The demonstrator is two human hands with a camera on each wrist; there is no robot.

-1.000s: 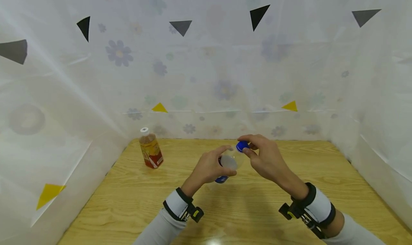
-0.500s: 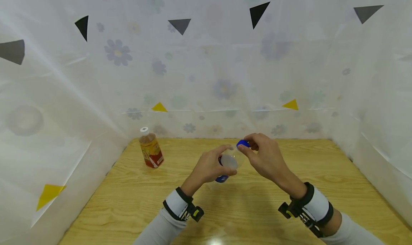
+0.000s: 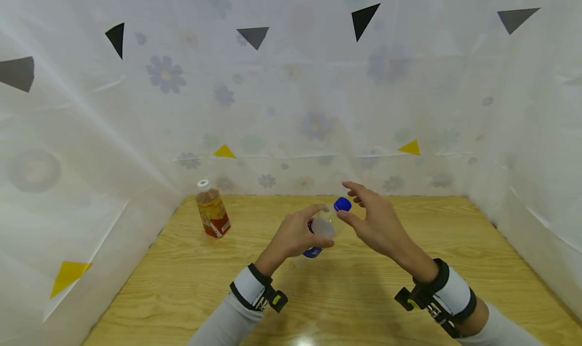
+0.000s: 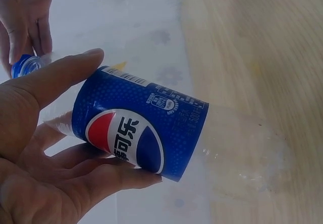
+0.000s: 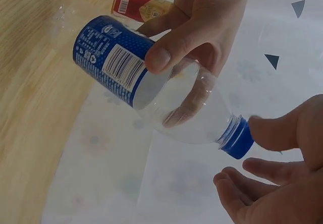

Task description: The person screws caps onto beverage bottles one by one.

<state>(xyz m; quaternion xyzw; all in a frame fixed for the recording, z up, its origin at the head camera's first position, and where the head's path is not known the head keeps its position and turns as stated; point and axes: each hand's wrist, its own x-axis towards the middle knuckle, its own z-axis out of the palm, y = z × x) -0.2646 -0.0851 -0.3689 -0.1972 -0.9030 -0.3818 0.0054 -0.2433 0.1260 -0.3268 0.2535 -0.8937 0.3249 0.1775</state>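
Observation:
My left hand (image 3: 297,233) grips a clear plastic bottle with a blue Pepsi label (image 4: 141,123), thumb on one side and fingers round the other. The bottle (image 5: 197,103) looks empty and is held tilted above the table, its neck toward my right hand. On the neck sits a blue cap (image 5: 238,139). My right hand (image 3: 379,225) is spread at the cap, with the thumb right at its edge and the other fingers held apart from it.
A bottle of reddish-brown drink with a white cap and yellow label (image 3: 212,212) stands at the back left of the wooden table (image 3: 182,290). Pale flowered sheeting (image 3: 282,108) with dark and yellow triangles encloses the table at the back and sides.
My right fingers pinched the blue cap earlier and have now spread away from it, leaving it on the neck. My left hand and the bottle have hardly moved.

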